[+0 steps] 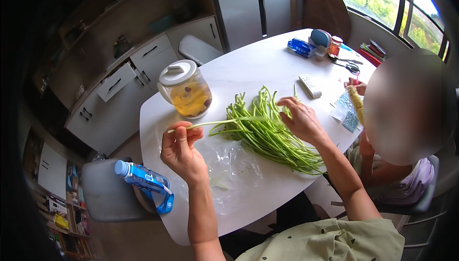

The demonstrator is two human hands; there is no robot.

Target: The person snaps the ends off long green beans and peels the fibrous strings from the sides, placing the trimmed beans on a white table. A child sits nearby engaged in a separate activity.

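My left hand [184, 149] pinches the pale end of one long green stem [222, 121] between thumb and fingers. That stem stretches sideways above the table, and its far part blurs over a heap of long green vegetable stems [261, 131]. My right hand [301, 119] hovers over the upper right of the heap, fingers apart and curved, with nothing visible in its grasp. Below the heap lies a crumpled clear plastic bag [233, 164] with a few green scraps on it.
A lidded glass pitcher [190, 96] of yellow liquid and fruit stands beyond my left hand. A blue-capped bottle [147, 176] is at the left edge. On the white table [236, 67] are a remote control [310, 86] and scissors [349, 67]. At right, a person holds a corn cob [355, 103].
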